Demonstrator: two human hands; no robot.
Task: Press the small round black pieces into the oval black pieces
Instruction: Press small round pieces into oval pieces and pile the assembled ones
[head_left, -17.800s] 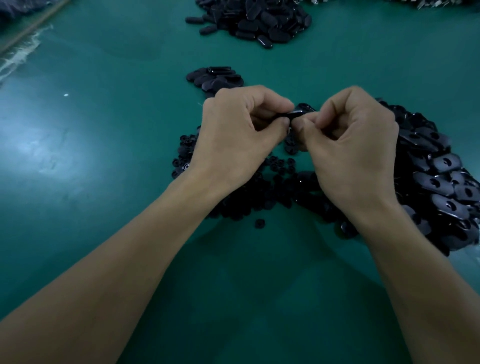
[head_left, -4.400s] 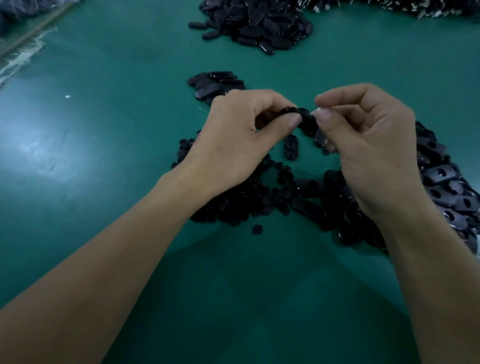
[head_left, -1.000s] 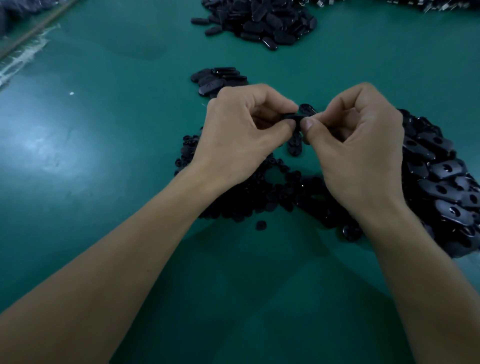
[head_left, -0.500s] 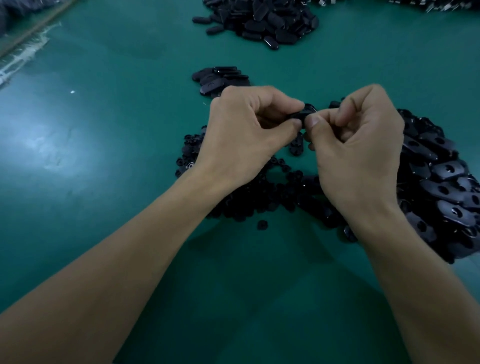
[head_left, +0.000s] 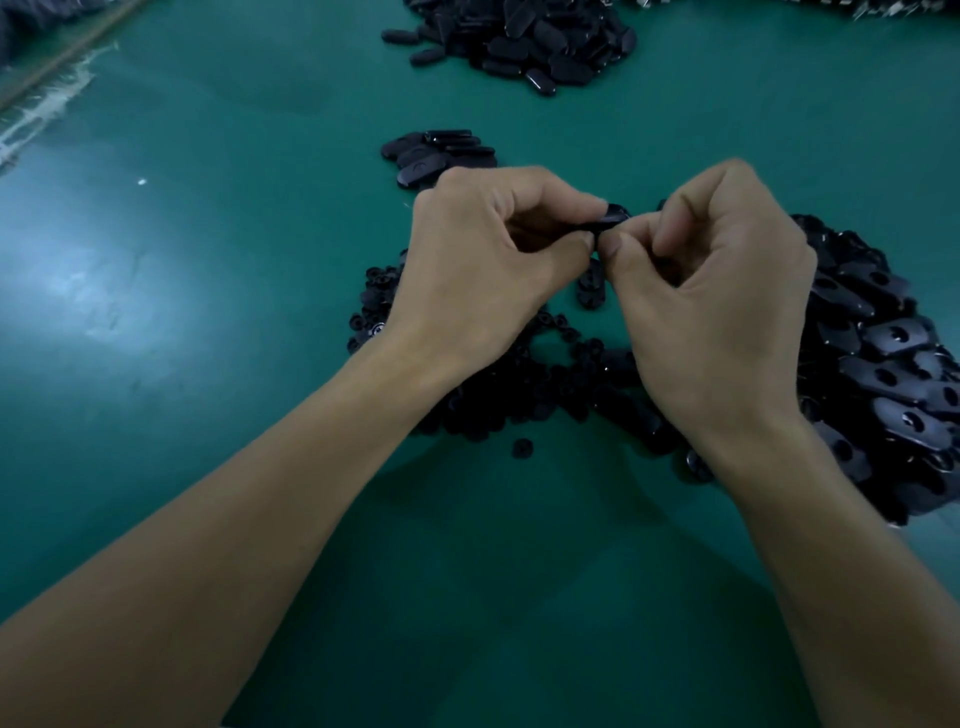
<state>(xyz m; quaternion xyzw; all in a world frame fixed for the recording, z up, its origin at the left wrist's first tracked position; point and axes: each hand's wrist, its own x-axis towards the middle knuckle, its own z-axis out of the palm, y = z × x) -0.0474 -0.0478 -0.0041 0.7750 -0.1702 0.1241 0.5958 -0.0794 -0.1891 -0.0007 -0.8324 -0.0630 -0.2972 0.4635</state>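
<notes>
- The left hand (head_left: 483, 270) and the right hand (head_left: 717, 312) are close together, just above the green surface (head_left: 208, 270). Each one pinches the same black oval piece (head_left: 614, 218) between its thumb and curled fingers.
- I think this is the pushing step, where a small round piece gets squeezed into the oval one. The fingers hide the round one, so I cannot tell if it is in.
- Next it likely needs a firm, straight squeeze until the round one sits flat.
- The small round pieces (head_left: 519, 387) lie in a heap under the hands. They look like tiny bumpy buttons.
- The heap of oval pieces (head_left: 883, 358) is at the right. They are flat, smooth and shiny, each with a hole.
- A small pile (head_left: 436, 153) of smooth ovals lies just behind the left hand.
- A big pile (head_left: 519, 41) lies far back.
</notes>
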